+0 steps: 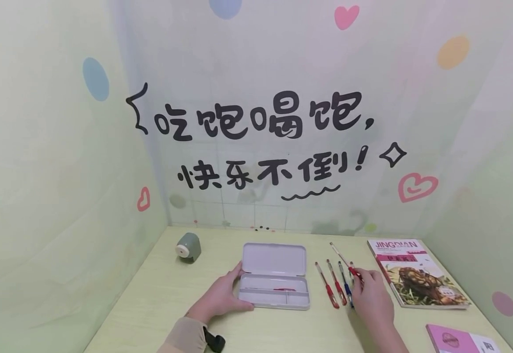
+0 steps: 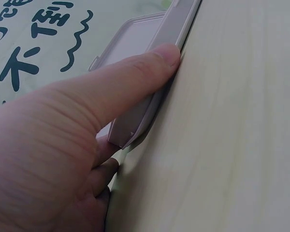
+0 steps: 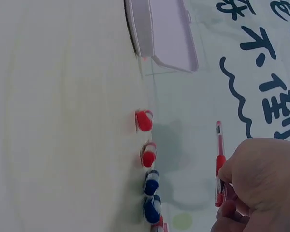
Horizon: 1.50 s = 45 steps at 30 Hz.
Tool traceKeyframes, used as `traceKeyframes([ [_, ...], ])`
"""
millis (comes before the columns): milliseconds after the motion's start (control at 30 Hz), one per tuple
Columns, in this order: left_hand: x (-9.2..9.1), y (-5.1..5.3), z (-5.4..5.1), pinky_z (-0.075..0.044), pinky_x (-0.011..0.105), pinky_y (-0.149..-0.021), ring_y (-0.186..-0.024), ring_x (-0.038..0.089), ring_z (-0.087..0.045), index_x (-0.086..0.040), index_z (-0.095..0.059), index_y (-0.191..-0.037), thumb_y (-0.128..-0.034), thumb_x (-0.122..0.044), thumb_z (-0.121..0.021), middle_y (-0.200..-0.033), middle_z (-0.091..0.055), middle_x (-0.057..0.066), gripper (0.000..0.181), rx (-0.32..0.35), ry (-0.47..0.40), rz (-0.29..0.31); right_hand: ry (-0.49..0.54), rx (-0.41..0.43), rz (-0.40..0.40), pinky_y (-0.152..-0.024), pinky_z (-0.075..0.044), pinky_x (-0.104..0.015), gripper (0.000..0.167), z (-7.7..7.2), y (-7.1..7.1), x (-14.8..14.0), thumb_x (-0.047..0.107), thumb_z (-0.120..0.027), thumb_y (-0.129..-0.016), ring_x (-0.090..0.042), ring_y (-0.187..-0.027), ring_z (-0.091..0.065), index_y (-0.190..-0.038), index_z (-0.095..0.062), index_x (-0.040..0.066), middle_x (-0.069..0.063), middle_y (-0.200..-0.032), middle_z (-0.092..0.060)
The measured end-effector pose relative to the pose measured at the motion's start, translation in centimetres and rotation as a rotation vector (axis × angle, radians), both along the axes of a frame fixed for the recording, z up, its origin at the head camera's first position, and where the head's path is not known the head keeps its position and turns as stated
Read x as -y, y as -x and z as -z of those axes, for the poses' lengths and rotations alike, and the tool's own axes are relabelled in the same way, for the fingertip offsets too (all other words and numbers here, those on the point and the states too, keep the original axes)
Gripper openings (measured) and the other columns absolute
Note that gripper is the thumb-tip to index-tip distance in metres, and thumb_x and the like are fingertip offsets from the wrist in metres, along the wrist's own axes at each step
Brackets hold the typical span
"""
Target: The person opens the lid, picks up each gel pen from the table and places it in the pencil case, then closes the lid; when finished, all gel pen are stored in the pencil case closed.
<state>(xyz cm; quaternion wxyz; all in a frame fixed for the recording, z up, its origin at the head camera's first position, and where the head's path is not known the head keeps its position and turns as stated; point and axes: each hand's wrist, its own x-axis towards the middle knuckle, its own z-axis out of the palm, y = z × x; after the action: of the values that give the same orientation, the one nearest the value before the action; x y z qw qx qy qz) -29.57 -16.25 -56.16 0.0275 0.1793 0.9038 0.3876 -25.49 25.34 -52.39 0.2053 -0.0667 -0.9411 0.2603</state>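
Note:
An open pale lilac pencil case [image 1: 275, 300] lies on the table, its lid [image 1: 274, 259] tipped back; a red pen [image 1: 284, 289] is inside. At the case's left end, my left hand [image 1: 224, 296] grips it, the thumb [image 2: 135, 72] along the front wall and the other fingers round the end. My right hand [image 1: 374, 296] pinches a red pen [image 3: 220, 145], held tilted above the table. Beside that hand lie several pens in a row: red pens [image 1: 327, 287] on the left, blue pens [image 3: 152, 182] farther right, and another red one partly hidden.
A grey-green pencil sharpener [image 1: 190, 247] stands at the back left. On the right lies a magazine [image 1: 419, 274] with a food picture, and a pink booklet [image 1: 454, 339] sits at the front right. Printed cloth walls [image 1: 256, 73] enclose the table [image 1: 150, 279].

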Motion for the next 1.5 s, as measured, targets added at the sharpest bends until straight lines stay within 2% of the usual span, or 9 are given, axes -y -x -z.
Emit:
traceKeyframes([
  [233, 0.1, 0.0, -0.1, -0.035, 0.067, -0.133, -0.158, 0.046, -0.047, 0.002, -0.020, -0.174, -0.0706, -0.048, -0.103, -0.167, -0.055, 0.019, 0.141, 0.011, 0.000, -0.003, -0.015, -0.137, -0.134, -0.079, -0.065, -0.054, 0.028, -0.2, 0.2, 3.4, 0.009, -0.071, -0.103, -0.033, -0.099, -0.073, -0.130, -0.078, 0.006, -0.016, -0.119, -0.069],
  [433, 0.1, 0.0, -0.1, -0.035, 0.068, -0.133, -0.158, 0.047, -0.046, 0.001, -0.021, -0.174, -0.0703, -0.048, -0.103, -0.168, -0.053, 0.021, 0.141, 0.012, 0.001, -0.009, -0.077, -0.215, -0.256, -0.067, -0.059, -0.035, 0.023, 0.1, 1.0, 6.6, 0.006, -0.078, -0.097, -0.017, -0.086, -0.068, -0.120, -0.082, 0.011, -0.004, -0.108, -0.070],
  [600, -0.1, 0.0, -0.1, -0.036, 0.067, -0.133, -0.157, 0.046, -0.048, 0.002, -0.021, -0.174, -0.0701, -0.050, -0.102, -0.166, -0.056, 0.018, 0.141, 0.003, 0.005, -0.006, -0.158, -0.173, -0.331, -0.069, -0.059, -0.032, 0.023, 0.4, 1.6, 8.4, 0.009, -0.080, -0.095, -0.013, -0.085, -0.067, -0.116, -0.084, 0.017, 0.002, -0.107, -0.071],
  [700, -0.1, 0.0, -0.1, -0.036, 0.066, -0.132, -0.157, 0.047, -0.048, 0.002, -0.022, -0.174, -0.0703, -0.050, -0.102, -0.167, -0.054, 0.020, 0.141, 0.003, 0.009, -0.010, -0.191, -0.139, -0.367, -0.073, -0.061, -0.033, 0.021, 0.6, 1.9, 9.4, 0.010, -0.080, -0.096, -0.014, -0.088, -0.067, -0.115, -0.084, 0.018, 0.003, -0.106, -0.070],
  [900, 0.0, -0.1, -0.1, -0.038, 0.067, -0.132, -0.156, 0.048, -0.049, 0.001, -0.022, -0.174, -0.0700, -0.050, -0.102, -0.168, -0.052, 0.023, 0.140, -0.002, 0.018, -0.014, -0.227, -0.122, -0.441, -0.073, -0.059, -0.027, 0.019, 1.0, 2.3, 11.0, 0.009, -0.082, -0.095, -0.012, -0.086, -0.065, -0.112, -0.085, 0.017, 0.005, -0.101, -0.068],
  [1100, 0.1, 0.0, 0.3, -0.037, 0.068, -0.132, -0.157, 0.049, -0.047, 0.000, -0.021, -0.174, -0.0701, -0.051, -0.102, -0.170, -0.049, 0.023, 0.142, 0.007, 0.021, -0.013, -0.241, -0.086, -0.476, -0.076, -0.060, -0.026, 0.018, 1.2, 2.2, 12.0, 0.010, -0.082, -0.096, -0.010, -0.089, -0.064, -0.112, -0.085, 0.018, 0.008, -0.101, -0.066],
  [1200, 0.0, 0.1, 0.3, -0.037, 0.068, -0.132, -0.157, 0.049, -0.047, 0.000, -0.021, -0.174, -0.0702, -0.051, -0.102, -0.170, -0.049, 0.023, 0.141, 0.007, 0.016, -0.008, -0.249, -0.096, -0.495, -0.075, -0.060, -0.027, 0.017, 1.3, 2.1, 12.4, 0.010, -0.082, -0.095, -0.010, -0.088, -0.064, -0.111, -0.085, 0.017, 0.007, -0.101, -0.065],
  [1333, 0.0, 0.0, 0.0, -0.037, 0.067, -0.132, -0.157, 0.047, -0.048, 0.001, -0.021, -0.174, -0.0706, -0.050, -0.102, -0.168, -0.053, 0.020, 0.141, 0.000, 0.009, 0.002, -0.253, -0.102, -0.512, -0.073, -0.059, -0.027, 0.017, 1.6, 2.0, 12.9, 0.010, -0.083, -0.095, -0.009, -0.087, -0.063, -0.109, -0.086, 0.017, 0.007, -0.100, -0.065],
  [1500, 0.0, 0.0, -0.2, -0.038, 0.066, -0.132, -0.156, 0.044, -0.050, 0.002, -0.021, -0.174, -0.0709, -0.051, -0.101, -0.164, -0.059, 0.015, 0.140, -0.003, 0.009, 0.003, -0.245, -0.057, -0.531, -0.077, -0.061, -0.030, 0.018, 1.7, 1.9, 13.5, 0.010, -0.081, -0.096, -0.010, -0.089, -0.065, -0.111, -0.085, 0.019, 0.007, -0.102, -0.066],
])
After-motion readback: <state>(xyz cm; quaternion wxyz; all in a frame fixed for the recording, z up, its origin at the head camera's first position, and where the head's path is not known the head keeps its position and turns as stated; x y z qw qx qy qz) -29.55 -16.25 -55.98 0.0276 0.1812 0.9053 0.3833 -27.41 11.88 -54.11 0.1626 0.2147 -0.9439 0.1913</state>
